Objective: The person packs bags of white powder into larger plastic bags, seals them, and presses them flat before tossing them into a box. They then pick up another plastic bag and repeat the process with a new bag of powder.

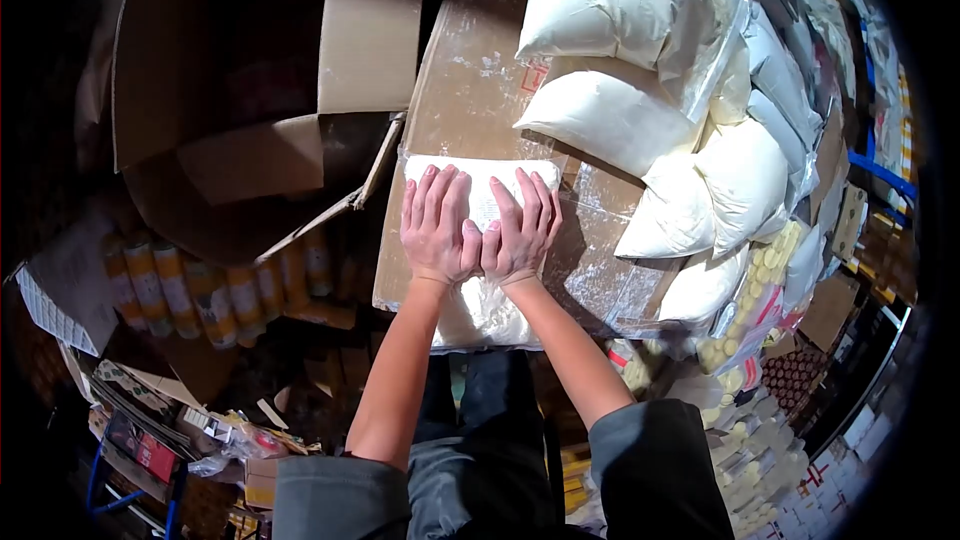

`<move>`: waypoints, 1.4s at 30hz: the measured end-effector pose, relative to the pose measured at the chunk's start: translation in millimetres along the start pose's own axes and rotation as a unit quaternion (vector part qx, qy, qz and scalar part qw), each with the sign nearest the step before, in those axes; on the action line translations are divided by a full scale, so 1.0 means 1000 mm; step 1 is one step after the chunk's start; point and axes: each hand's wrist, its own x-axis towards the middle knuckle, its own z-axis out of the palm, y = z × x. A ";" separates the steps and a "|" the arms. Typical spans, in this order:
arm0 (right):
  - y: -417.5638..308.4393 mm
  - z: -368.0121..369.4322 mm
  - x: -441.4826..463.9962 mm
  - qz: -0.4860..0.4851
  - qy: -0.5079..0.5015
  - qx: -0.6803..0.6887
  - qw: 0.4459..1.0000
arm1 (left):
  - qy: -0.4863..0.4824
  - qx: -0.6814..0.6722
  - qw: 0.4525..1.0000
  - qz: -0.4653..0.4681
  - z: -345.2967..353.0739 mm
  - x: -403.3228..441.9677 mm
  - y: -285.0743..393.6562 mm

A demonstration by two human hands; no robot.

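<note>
A white bag of powder [480, 315] lies flat on a powder-smudged cardboard box [470, 110] in front of me. My left hand [437, 230] rests palm down on the bag's left half, its fingers stretched out and pointing away from me. Beside it my right hand [522, 228] lies flat on the right half, fingers also extended. Both thumbs meet near the middle. Under the hands the bag's centre is partly hidden. Several plump white bags [610, 105] are piled at the box's right side.
An opened large carton [370, 30] stands at the left, one flap [330, 220] reaching toward the box. Below it are several orange-and-white cylindrical packs [210, 300]. Packs of pale round pieces [745, 320] lie at the lower right. A blue bar [882, 175] shows at the far right.
</note>
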 end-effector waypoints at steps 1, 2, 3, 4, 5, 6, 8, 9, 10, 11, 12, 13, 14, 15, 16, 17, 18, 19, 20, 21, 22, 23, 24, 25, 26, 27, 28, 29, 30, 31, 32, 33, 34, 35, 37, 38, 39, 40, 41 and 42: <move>0.000 0.000 0.000 -0.001 -0.002 0.000 1.000 | 0.003 0.000 1.000 0.000 0.000 0.000 0.000; 0.000 0.000 0.000 -0.002 -0.004 -0.001 1.000 | 0.006 0.000 1.000 0.001 0.000 0.000 0.000; 0.000 0.000 0.000 -0.002 -0.005 -0.002 1.000 | 0.009 0.000 1.000 0.002 0.001 0.000 0.000; 0.000 -0.001 0.000 -0.002 -0.004 -0.002 1.000 | 0.010 0.002 1.000 0.001 0.001 0.000 0.000; 0.000 0.000 -0.001 -0.001 -0.003 -0.002 1.000 | 0.010 0.003 1.000 0.001 0.002 -0.001 -0.001; 0.000 0.000 0.000 -0.001 -0.002 -0.002 1.000 | 0.011 0.005 1.000 0.000 0.003 -0.001 -0.001; 0.000 0.000 -0.001 -0.002 -0.004 -0.006 1.000 | 0.012 0.008 1.000 0.004 0.002 -0.001 -0.001; 0.001 0.001 -0.001 -0.003 -0.005 -0.008 1.000 | 0.013 0.010 1.000 0.006 0.001 0.000 0.000; 0.001 0.002 -0.002 0.000 -0.005 -0.005 1.000 | 0.012 0.011 1.000 0.006 0.001 0.000 0.000; 0.002 0.002 -0.003 0.002 -0.007 -0.002 1.000 | 0.011 0.012 1.000 0.006 0.000 0.000 0.000; 0.003 0.002 -0.003 0.004 -0.008 0.001 1.000 | 0.010 0.013 1.000 0.005 0.001 -0.001 0.000; 0.003 0.002 -0.003 0.001 -0.005 -0.001 1.000 | 0.012 0.011 1.000 0.007 0.002 -0.001 -0.001; 0.002 0.002 -0.002 -0.002 -0.002 -0.003 1.000 | 0.011 0.011 1.000 0.007 0.003 -0.001 -0.001; 0.002 0.002 -0.002 -0.005 0.002 -0.004 1.000 | 0.011 0.011 1.000 0.007 0.004 -0.002 -0.002; 0.002 0.003 -0.002 -0.003 0.001 -0.003 1.000 | 0.010 0.011 1.000 0.007 0.004 -0.002 -0.003; 0.002 0.004 -0.003 -0.001 0.001 -0.002 1.000 | 0.007 0.018 1.000 0.008 0.003 -0.002 -0.002; 0.003 0.005 -0.003 0.001 0.002 -0.001 1.000 | 0.007 0.018 1.000 0.008 0.003 -0.002 -0.002; 0.003 0.004 -0.003 0.001 0.003 0.000 1.000 | 0.007 0.018 1.000 0.009 0.004 -0.002 -0.003; 0.003 0.004 -0.003 0.001 0.002 0.001 1.000 | 0.007 0.020 1.000 0.008 0.003 -0.003 -0.003; 0.003 0.004 -0.003 0.002 0.001 0.002 1.000 | 0.007 0.018 1.000 0.008 0.003 -0.002 -0.003; 0.003 0.004 -0.003 0.002 0.001 0.002 1.000 | 0.008 0.016 1.000 0.008 0.003 -0.002 -0.003; 0.003 0.004 -0.003 0.003 0.001 0.002 1.000 | 0.008 0.014 1.000 0.008 0.003 -0.002 -0.003; 0.003 0.005 -0.004 0.004 0.002 0.004 1.000 | 0.007 0.014 1.000 0.008 0.003 -0.003 -0.003; 0.003 0.005 -0.004 0.005 0.003 0.006 1.000 | 0.008 0.015 1.000 0.007 0.003 -0.003 -0.003; 0.003 0.005 -0.003 0.006 0.005 0.007 1.000 | 0.008 0.015 1.000 0.007 0.003 -0.003 -0.003; 0.003 0.005 -0.004 0.005 0.004 0.007 1.000 | 0.008 0.015 1.000 0.007 0.003 -0.003 -0.003; 0.003 0.005 -0.003 0.004 0.003 0.006 1.000 | 0.008 0.015 1.000 0.007 0.003 -0.003 -0.003; 0.004 0.005 -0.003 0.002 0.003 0.006 1.000 | 0.008 0.016 1.000 0.008 0.003 -0.002 -0.003; 0.003 0.005 -0.003 0.003 0.004 0.006 1.000 | 0.009 0.015 1.000 0.008 0.004 -0.002 -0.003; 0.003 0.005 -0.003 0.004 0.004 0.007 1.000 | 0.009 0.014 1.000 0.007 0.004 -0.003 -0.003; 0.003 0.005 -0.003 0.005 0.004 0.007 1.000 | 0.009 0.013 1.000 0.007 0.004 -0.003 -0.003; 0.003 0.005 -0.003 0.005 0.004 0.007 1.000 | 0.009 0.013 1.000 0.007 0.004 -0.003 -0.003; 0.003 0.004 -0.003 0.005 0.004 0.007 1.000 | 0.008 0.013 1.000 0.007 0.004 -0.003 -0.002; 0.003 0.004 -0.003 0.005 0.004 0.008 1.000 | 0.007 0.013 1.000 0.006 0.003 -0.002 -0.002; 0.003 0.005 -0.003 0.005 0.003 0.008 1.000 | 0.007 0.013 1.000 0.007 0.003 -0.002 -0.003; 0.003 0.005 -0.003 0.005 0.003 0.007 1.000 | 0.007 0.012 1.000 0.007 0.003 -0.002 -0.003; 0.003 0.005 -0.003 0.005 0.002 0.002 1.000 | 0.007 0.009 1.000 0.008 0.004 -0.003 -0.003; 0.003 0.005 -0.003 0.004 0.003 0.002 1.000 | 0.007 0.009 1.000 0.008 0.004 -0.003 -0.003; 0.003 0.005 -0.003 0.004 0.004 0.002 1.000 | 0.008 0.010 1.000 0.008 0.004 -0.003 -0.003; 0.003 0.005 -0.003 0.003 0.005 0.002 1.000 | 0.008 0.011 1.000 0.008 0.004 -0.003 -0.003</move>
